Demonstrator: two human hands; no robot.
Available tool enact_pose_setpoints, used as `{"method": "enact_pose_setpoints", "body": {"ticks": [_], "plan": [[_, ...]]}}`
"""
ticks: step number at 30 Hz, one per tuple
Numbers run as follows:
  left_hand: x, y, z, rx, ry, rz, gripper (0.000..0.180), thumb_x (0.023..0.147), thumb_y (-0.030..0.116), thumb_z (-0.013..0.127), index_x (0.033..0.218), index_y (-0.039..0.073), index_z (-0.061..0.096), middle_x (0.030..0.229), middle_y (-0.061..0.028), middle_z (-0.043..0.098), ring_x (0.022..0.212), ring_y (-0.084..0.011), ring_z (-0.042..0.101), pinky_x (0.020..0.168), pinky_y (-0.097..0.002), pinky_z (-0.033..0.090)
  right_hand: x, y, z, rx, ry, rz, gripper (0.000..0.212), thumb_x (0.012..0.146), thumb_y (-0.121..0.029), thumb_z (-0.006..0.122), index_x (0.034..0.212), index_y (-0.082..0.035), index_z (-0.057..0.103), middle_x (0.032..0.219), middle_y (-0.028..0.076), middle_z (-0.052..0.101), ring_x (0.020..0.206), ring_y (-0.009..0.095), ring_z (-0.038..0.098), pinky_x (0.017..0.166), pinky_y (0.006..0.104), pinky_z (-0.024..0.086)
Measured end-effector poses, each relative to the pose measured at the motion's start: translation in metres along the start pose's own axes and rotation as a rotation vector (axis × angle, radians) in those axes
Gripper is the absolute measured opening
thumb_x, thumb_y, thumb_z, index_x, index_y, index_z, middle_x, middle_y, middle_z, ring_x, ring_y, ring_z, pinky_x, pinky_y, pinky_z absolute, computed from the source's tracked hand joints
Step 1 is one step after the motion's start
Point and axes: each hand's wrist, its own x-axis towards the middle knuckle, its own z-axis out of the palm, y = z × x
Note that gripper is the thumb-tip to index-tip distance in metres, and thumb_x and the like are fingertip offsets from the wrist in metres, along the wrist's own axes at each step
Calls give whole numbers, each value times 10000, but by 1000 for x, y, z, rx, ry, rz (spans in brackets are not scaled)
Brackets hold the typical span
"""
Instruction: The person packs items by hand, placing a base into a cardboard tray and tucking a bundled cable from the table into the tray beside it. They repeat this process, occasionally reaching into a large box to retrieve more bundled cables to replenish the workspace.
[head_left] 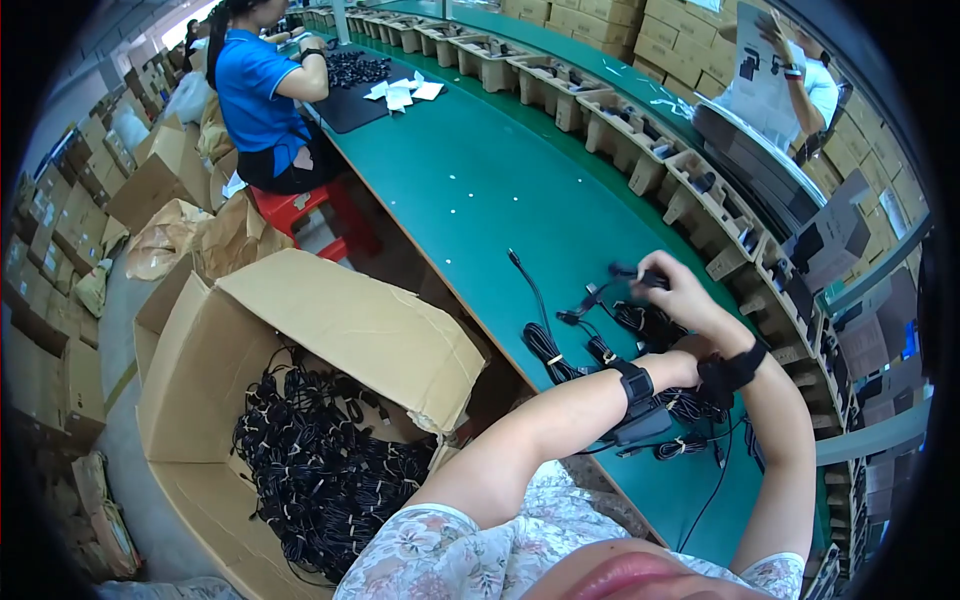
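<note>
My right hand [683,290] is raised over the green table, its fingers closed on a black cable [625,271] whose end is blurred. Below it, my left hand [697,352] reaches in among the cables; my right wrist covers its fingers. A dark strap circles each of my wrists. Coiled black cables [548,352] tied with pale bands lie left of my hands. Another bundle [645,322] rests just under my right hand. More tied cables [685,447] lie by my forearms.
On my left stands an open cardboard box [190,400] full of tied black cables. A row of moulded pulp trays [625,140] holding dark parts runs along the table's far side. Further up, a person in blue [250,95] sits on a red stool [300,205]; another person holds a printed sheet [760,60] opposite.
</note>
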Motion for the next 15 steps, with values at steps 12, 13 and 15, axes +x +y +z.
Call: {"method": "enact_pose_setpoints", "body": {"ticks": [12,13,15], "plan": [[3,50,-38,-1094,134,-257,291,867,215,566,1065,43,439,798,-64,573,570,-110,552,482,-202,426,-84,-37,-65,607,631,254,239,898,-235,505,1037,-41,501,700,-29,445,622,66,415,575,201,351],[3,47,-41,-1199,205,-263,257,874,205,563,1040,43,451,803,-61,574,564,-102,554,474,-187,419,-89,-35,-69,579,678,237,231,896,-231,507,1031,-43,503,700,-30,443,621,68,413,576,200,351],[7,30,-41,-1212,211,-234,238,877,193,560,1030,42,457,801,-62,575,577,-108,563,485,-197,433,-102,-33,-78,567,649,236,216,897,-221,505,1031,-52,499,723,-27,458,624,74,424,580,204,357]]}}
